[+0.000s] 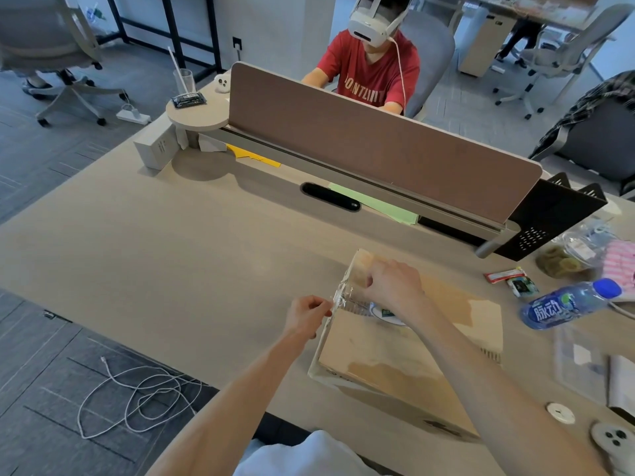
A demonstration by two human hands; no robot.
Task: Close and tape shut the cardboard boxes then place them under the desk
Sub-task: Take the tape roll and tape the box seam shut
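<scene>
A white garment point(309, 455) fills the bottom edge, nearest the lens, with both bare forearms reaching out over it. The broad beige desk point(171, 269) carries a long brown partition panel point(378, 139) along its far side. The brown cardboard box point(405, 355) lies on the desk near the front edge, right of centre. Its top flaps are folded down with a gap between them. A round object with a green label point(386, 313) shows in that gap; what it is cannot be told. A blue-capped plastic drink bottle point(567, 305) lies on its side to the right of the box, apart from it. The right hand point(391, 286) rests on the box's far flap, fingers curled tight onto the clear adhesive tape point(343, 297). The left hand point(305, 316), just beside the box's left edge, pinches the tape's free end between thumb and fingers.
</scene>
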